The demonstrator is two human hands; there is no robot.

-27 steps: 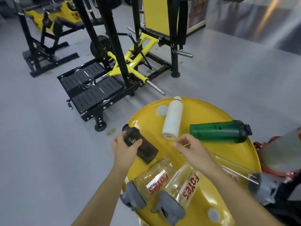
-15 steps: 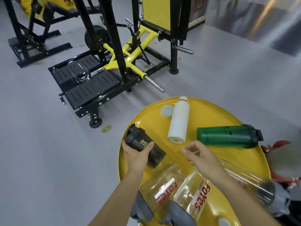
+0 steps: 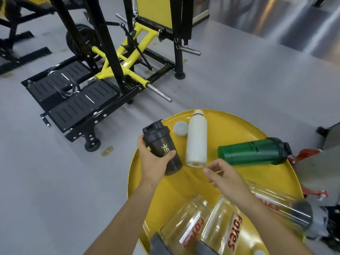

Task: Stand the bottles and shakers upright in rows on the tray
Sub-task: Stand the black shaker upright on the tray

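A: Shaker first. The left hand [image 3: 153, 162] is wrapped around the black shaker [image 3: 161, 148], thumb on one side and fingers across the logo; it is tilted with its lid up and away, over the left part of the yellow tray [image 3: 239, 126], base low near the surface.

B: And the right hand [image 3: 223, 174]?

A: Loosely open, fingers curled, gripping nothing, hovering just in front of the white bottle [image 3: 196, 139], which lies on its side.

B: So how should the step go?

A: I'd swing the base under the lid, set it flat near the far left rim, and let go only once it sits square. That leaves room for a row beside it.

B: Anything in the way?

A: The small white cap [image 3: 181, 127] lies just beside the spot; I'd place clear of it. The green shaker [image 3: 253, 152] and the three clear bottles nearer the body all lie flat, well apart from there.

B: Risk?

A: Releasing on a tilt, probably; it could topple into the white bottle.
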